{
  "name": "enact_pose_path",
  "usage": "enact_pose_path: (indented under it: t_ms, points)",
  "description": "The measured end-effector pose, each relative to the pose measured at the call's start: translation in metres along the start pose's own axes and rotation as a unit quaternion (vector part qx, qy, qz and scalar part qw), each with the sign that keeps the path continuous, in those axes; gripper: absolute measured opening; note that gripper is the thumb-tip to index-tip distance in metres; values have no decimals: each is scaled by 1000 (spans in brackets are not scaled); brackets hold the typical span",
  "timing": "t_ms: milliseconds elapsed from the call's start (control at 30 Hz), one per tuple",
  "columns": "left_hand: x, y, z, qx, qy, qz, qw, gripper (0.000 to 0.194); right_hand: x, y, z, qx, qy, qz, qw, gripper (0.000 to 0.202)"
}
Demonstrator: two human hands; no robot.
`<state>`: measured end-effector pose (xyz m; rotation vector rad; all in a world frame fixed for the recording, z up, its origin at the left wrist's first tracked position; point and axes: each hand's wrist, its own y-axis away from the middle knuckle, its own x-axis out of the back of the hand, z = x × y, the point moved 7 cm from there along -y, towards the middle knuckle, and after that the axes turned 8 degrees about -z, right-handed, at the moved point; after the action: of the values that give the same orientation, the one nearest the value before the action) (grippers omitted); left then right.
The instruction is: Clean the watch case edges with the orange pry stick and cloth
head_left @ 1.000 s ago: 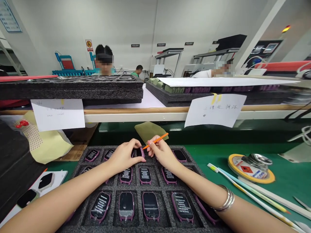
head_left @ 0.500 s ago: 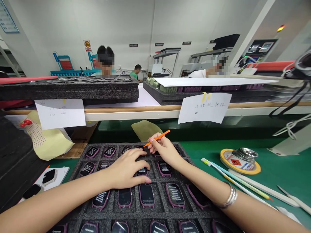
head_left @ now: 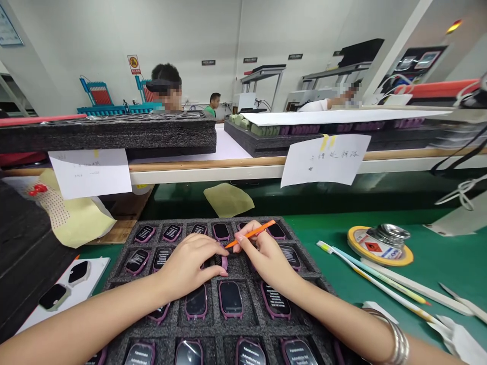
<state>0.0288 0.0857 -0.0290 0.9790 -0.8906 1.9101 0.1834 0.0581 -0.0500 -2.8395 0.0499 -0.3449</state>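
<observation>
The left grip (head_left: 194,261) pinches a purple watch (head_left: 224,263) between thumb and index finger; the watch, mostly hidden by the hand, is in the tray's second row from the back; the right grip (head_left: 262,253) is closed around an orange stick (head_left: 255,232), its tip down beside the left index fingertip, near the watch's upper edge; whether stick and watch touch, I cannot tell; bangles (head_left: 399,337) circle the right wrist.

Around both hands spreads the black tray (head_left: 251,310), other purple watches lying face up in its pockets, several screens showing white text; the tray lies on a green table (head_left: 304,233); to its left, two paler watches rest on a white sheet (head_left: 89,289); to its right lie a brush (head_left: 375,281), a round container (head_left: 405,256) with yellow rim and metal top, and a pencil (head_left: 391,281).

Beyond, a shelf (head_left: 213,175) carries more black trays (head_left: 114,136); behind it a person (head_left: 166,94) wears a dark headband.
</observation>
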Motion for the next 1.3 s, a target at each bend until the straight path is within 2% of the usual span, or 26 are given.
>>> enact_pose_path:
  t_ms: [100,167,600,867,967,1067,1200,1300]
  points:
    - [0,0,-4,38,6,7,999,46,-1,2,-2,4,27,-14,1000,22]
    - [0,0,-6,55,12,6,998,50,-2,3,-3,5,41,-20,999,19]
    - [0,0,-5,94,24,-2,995,49,-4,-1,-13,38,104,-26,993,25]
    - [0,2,-4,94,28,-2,995,49,-5,0,-13,36,109,-47,992,25]
    - [-1,2,-4,86,26,-1,996,49,10,3,-18,29,108,-36,993,26]
    - [-2,3,-3,77,16,-3,997,48,40,10,-21,26,93,26,995,32]
    - [1,-1,0,59,1,-13,998,46,79,21,-10,18,101,105,989,38]
    - [3,-14,10,32,-2,-25,999,38,93,27,0,21,118,139,983,38]
